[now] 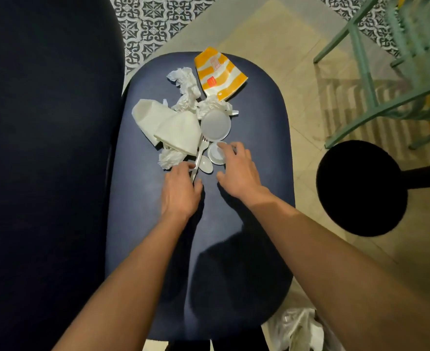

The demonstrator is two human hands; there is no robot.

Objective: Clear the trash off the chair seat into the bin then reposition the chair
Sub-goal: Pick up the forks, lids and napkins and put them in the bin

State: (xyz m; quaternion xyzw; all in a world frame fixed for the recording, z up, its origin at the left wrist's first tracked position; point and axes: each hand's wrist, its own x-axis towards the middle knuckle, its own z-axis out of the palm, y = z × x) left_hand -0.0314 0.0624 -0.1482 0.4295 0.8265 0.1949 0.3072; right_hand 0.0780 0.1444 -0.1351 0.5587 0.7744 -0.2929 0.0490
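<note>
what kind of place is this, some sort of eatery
Likely a fast-food or café dining area: an orange-striped takeaway carton, a plastic fork and crumpled napkins litter a padded navy chair seat, over patterned floor tiles beside green metal furniture legs.

**No legible writing on the chair-seat litter**

Only one item carried print: the orange-and-white striped paper bag (220, 73) at the far end of the seat. It bore a small orange-red square mark (211, 81) and, above that, a pale printed patch (215, 62) with faint reddish lines. Both were too small and blurred to read. No word, brand or number could be made out.
</note>
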